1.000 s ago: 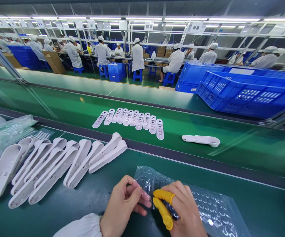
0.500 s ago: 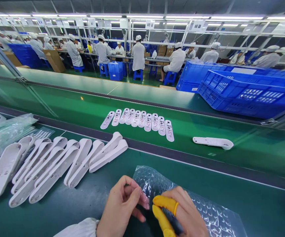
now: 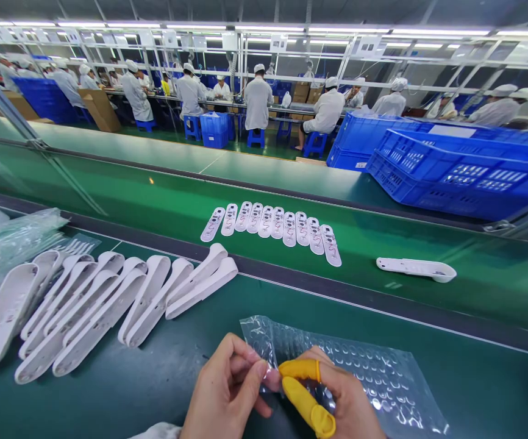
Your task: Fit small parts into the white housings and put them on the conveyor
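A clear plastic sheet (image 3: 383, 372) covered in rows of round bumps lies slanted on the green bench under my hands. At its left end, my left hand (image 3: 227, 387) is closed, thumb and fingers pinching the sheet where it bends upward. My right hand (image 3: 344, 390) wears yellow finger cots (image 3: 303, 399) on two digits. Their tips come together right beside the left fingertips, over the sheet; whatever is between them is too small or hidden to make out.
Several white curved plastic housings (image 3: 103, 311) lie at left, beside clear plastic bags (image 3: 12, 250). On the green conveyor belt (image 3: 360, 244) are a row of white panels (image 3: 277, 224) with wires and one white housing (image 3: 417, 269). Blue crates (image 3: 465, 171) stand behind; people in white work beyond.
The panels and lone housing on the belt have shifted right. My right fingertips have moved in against the left ones, and the sheet has turned slightly, its left end bent up more.
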Tool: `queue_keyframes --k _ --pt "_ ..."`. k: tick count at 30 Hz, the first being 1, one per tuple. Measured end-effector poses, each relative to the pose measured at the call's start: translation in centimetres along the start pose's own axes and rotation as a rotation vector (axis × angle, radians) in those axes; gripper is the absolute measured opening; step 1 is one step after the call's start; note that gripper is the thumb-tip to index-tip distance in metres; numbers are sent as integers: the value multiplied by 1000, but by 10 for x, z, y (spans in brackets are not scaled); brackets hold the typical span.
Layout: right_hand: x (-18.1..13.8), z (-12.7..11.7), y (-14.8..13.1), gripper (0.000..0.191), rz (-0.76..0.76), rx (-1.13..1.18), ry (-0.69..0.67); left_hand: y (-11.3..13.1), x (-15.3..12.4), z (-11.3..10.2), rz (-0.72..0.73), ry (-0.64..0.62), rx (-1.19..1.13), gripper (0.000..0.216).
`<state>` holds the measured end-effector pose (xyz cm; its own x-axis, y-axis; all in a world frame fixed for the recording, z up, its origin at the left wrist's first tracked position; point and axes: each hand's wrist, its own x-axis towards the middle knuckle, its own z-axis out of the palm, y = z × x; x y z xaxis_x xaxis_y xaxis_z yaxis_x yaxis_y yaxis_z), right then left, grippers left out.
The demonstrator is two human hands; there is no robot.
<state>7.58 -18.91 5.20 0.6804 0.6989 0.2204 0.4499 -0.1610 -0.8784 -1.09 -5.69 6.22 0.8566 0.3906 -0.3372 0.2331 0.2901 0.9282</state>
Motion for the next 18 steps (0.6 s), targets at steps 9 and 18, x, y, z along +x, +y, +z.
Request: queue_keyframes --k 9,18 --pt "5 -2 -3 14 12 -70 -39 -4 -3 3 43 44 56 35" --pt "8 -8 -5 14 80 -130 -26 -1 2 -3 -21 -58 88 32"
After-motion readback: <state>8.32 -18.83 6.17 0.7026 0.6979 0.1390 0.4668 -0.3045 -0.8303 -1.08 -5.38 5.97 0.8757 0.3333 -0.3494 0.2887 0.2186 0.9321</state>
